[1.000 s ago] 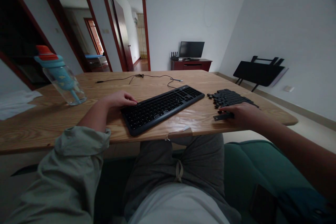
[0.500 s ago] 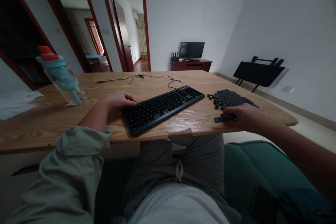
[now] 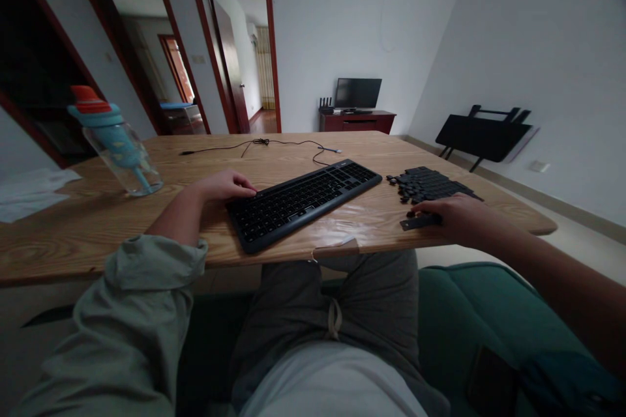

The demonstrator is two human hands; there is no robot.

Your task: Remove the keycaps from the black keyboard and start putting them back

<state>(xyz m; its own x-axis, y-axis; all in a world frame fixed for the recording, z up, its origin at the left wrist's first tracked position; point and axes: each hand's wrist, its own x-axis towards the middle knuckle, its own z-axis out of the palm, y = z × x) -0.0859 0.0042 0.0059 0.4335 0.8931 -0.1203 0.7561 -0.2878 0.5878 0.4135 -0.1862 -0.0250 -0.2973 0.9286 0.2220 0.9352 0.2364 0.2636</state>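
A black keyboard lies at a slant on the wooden table, with a few bare spots where keycaps are absent along its near row. My left hand is closed at its far left edge, fingertips on the rim. Right of the keyboard, my right hand is closed on a flat dark strip, held low over the tabletop; its far end is hidden under the fingers. Just beyond that hand, black keycaps are spread in a tight group, with a few loose ones toward the keyboard.
A clear bottle with a blue and red lid stands at the left, beside white tissues. A black cable runs behind the keyboard. Brown tape sits on the table's near edge.
My right hand and the strip have shifted very slightly right, and a small dark piece now shows by the fingertips. The left hand and keyboard have stayed in place.
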